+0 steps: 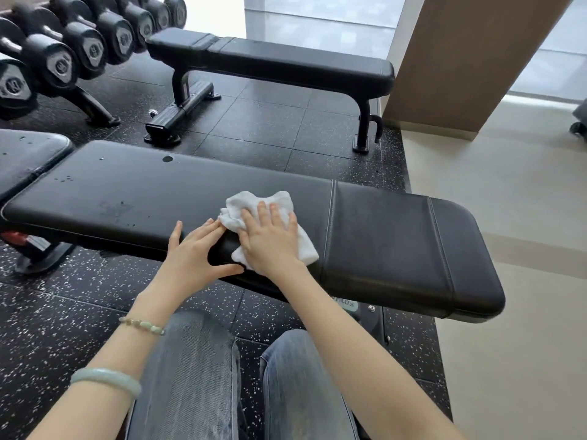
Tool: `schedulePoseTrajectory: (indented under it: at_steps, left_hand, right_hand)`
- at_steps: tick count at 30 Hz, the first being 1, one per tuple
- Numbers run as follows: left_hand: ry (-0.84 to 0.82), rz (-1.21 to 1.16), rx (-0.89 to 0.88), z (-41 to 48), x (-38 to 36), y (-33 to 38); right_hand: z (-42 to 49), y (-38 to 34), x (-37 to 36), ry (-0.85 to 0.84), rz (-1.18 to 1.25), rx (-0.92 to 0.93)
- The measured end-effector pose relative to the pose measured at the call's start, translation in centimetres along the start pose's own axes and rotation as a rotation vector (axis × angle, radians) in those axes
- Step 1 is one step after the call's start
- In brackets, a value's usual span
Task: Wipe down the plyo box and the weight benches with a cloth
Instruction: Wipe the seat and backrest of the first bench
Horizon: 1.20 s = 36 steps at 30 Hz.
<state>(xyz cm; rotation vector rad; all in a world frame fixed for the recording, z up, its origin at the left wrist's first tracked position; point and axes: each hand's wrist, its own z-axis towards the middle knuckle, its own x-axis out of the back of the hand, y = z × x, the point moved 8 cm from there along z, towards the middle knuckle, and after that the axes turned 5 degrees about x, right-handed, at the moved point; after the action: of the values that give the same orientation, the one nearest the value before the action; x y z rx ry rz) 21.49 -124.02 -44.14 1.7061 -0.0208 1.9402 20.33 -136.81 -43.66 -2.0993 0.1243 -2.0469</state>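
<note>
R hand (273, 242), fingers flat, presses cloth (270, 214) on near bench (127, 192) by front edge; L hand (197, 249) splayed beside it; pad bare to the L.

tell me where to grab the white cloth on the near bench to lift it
Probably the bunched far edge of the white cloth, pinched from above on the far side. There the folds stand up off the near bench, giving something to pinch; the rest lies flat under the right hand, and the left hand crowds its left edge.
</note>
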Motion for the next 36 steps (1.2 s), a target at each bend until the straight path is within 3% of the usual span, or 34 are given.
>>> schedulePoseTrajectory:
  at_steps: [12, 23, 27, 33, 36]
  left_hand:
    - [-0.013, -0.041, 0.029, -0.2, 0.4, 0.3]
    - [-0.011, -0.028, 0.053, -0.1, 0.2, 0.3]
    - [-0.023, -0.030, 0.049, -0.2, 0.2, 0.4]
    - [-0.005, -0.032, 0.047, -0.3, 0.1, 0.3]
    - [0.016, -0.013, 0.022, -0.5, 0.2, 0.5]
  right_hand:
    - [-8.3, 5.6, 0.6, 0.027, -0.094, 0.016]
    - [5.0, 13.4, 2.9, -0.030, 0.005, -0.200]
    - [3.3, 12.0, 2.7, -0.044, -0.035, -0.190]
    - [-5.9, 5.9, 1.0, 0.039, -0.035, -0.083]
    - [-8.6, 6.5, 1.1, 0.103, -0.014, -0.071]
